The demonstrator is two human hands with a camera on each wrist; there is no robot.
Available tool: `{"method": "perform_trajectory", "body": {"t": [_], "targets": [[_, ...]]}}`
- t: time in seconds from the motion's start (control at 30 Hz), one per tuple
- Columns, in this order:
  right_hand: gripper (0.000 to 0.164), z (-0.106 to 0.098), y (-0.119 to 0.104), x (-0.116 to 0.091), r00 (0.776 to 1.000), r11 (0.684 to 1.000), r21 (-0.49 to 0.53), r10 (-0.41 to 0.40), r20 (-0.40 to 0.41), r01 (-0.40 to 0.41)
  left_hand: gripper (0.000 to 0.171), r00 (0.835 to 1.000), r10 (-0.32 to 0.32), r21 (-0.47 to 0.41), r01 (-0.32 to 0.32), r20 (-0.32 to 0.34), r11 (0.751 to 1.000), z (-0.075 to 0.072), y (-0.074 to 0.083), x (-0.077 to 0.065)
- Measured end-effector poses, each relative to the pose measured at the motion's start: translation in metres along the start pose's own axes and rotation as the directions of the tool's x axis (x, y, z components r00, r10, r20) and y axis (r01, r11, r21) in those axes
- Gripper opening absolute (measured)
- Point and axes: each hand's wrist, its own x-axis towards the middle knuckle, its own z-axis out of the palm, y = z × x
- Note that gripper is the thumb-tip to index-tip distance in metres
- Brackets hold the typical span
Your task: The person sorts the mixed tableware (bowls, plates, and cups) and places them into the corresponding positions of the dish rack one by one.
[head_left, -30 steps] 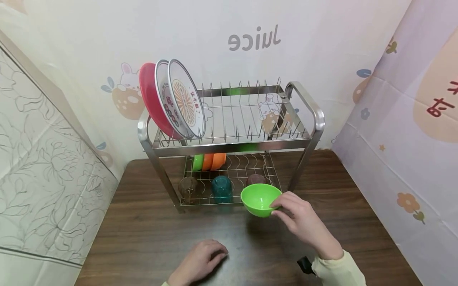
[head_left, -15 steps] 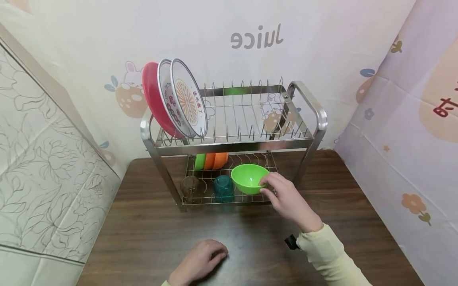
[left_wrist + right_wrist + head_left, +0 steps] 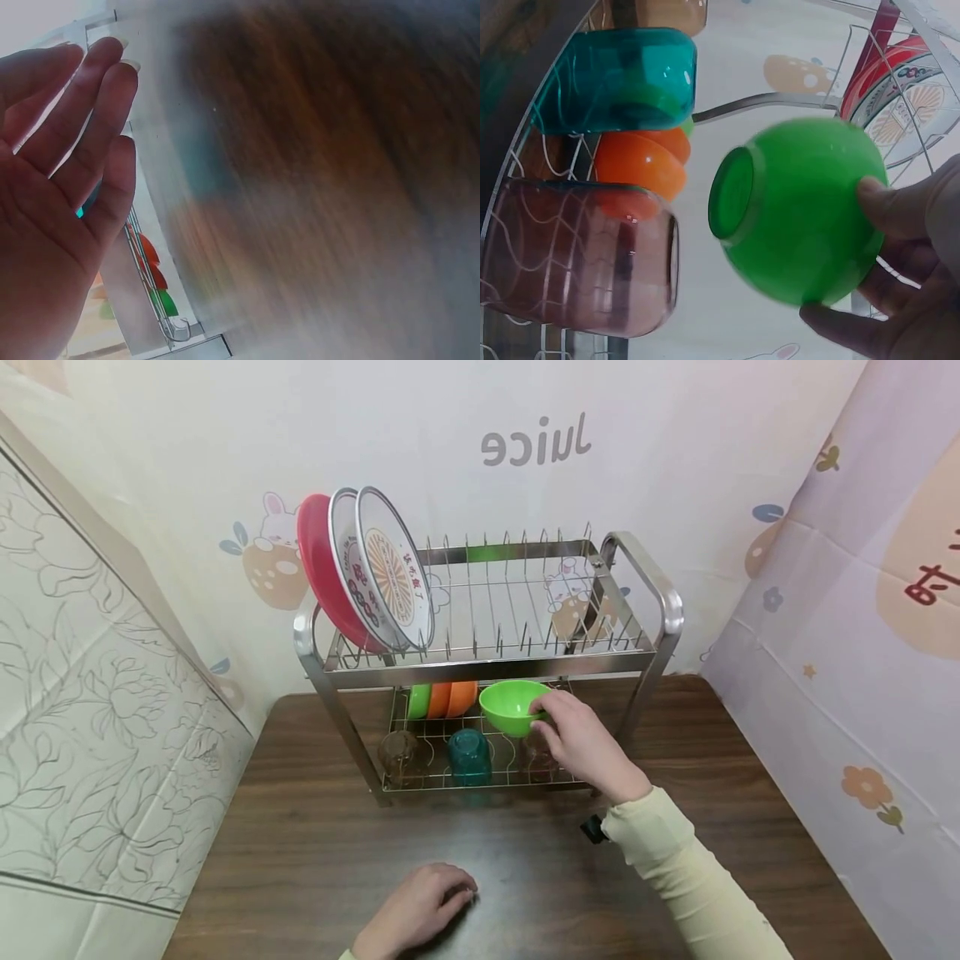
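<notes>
My right hand pinches the rim of a bright green bowl between thumb and fingers. In the head view the bowl overlaps the lower tier of a metal dish rack, mouth up and slightly tilted. The right wrist view shows the bowl's underside and foot ring, beside a teal cup and a pinkish cup. On the lower tier, a green bowl and two orange bowls stand nested on edge. My left hand rests on the table, fingers loosely bent, holding nothing.
The rack's upper tier carries a red plate and two white patterned plates standing at its left end. A brownish cup sits at the lower tier's front left. The upper tier's front bar runs above the lower shelf. The wooden table lies below.
My right hand has carried the green bowl forward and slightly left, from in front of the rack to over its lower tier. My left hand stays still.
</notes>
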Motion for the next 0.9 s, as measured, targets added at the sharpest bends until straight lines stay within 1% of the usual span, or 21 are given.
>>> {"method": "perform_trajectory", "body": {"t": [0.13, 0.27, 0.5, 0.73, 0.9], "targets": [[0.014, -0.002, -0.002, 0.010, 1.000, 0.999, -0.036, 0.025, 0.003, -0.024, 0.012, 1.000, -0.002, 0.004, 0.002, 0.006, 1.000, 0.001, -0.001, 0.000], [0.014, -0.002, -0.003, 0.018, 0.999, 0.997, -0.072, 0.038, 0.024, -0.036, 0.013, 1.000, -0.007, -0.002, 0.007, 0.012, 1.000, 0.001, -0.001, 0.000], [0.013, 0.002, 0.001, 0.035, 0.997, 0.989, -0.147, 0.029, 0.072, -0.018, 0.011, 0.999, -0.024, -0.006, 0.024, 0.027, 1.000, 0.000, -0.001, -0.001], [0.019, 0.002, -0.003, 0.049, 0.992, 0.976, -0.215, 0.055, 0.112, -0.030, 0.011, 1.000, -0.014, 0.000, 0.014, 0.027, 1.000, -0.001, 0.000, -0.003], [0.011, 0.001, -0.005, 0.057, 0.990, 0.961, -0.275, 0.060, 0.124, -0.024, 0.012, 1.000, -0.008, 0.006, 0.008, 0.019, 1.000, -0.002, -0.001, -0.003]]}}
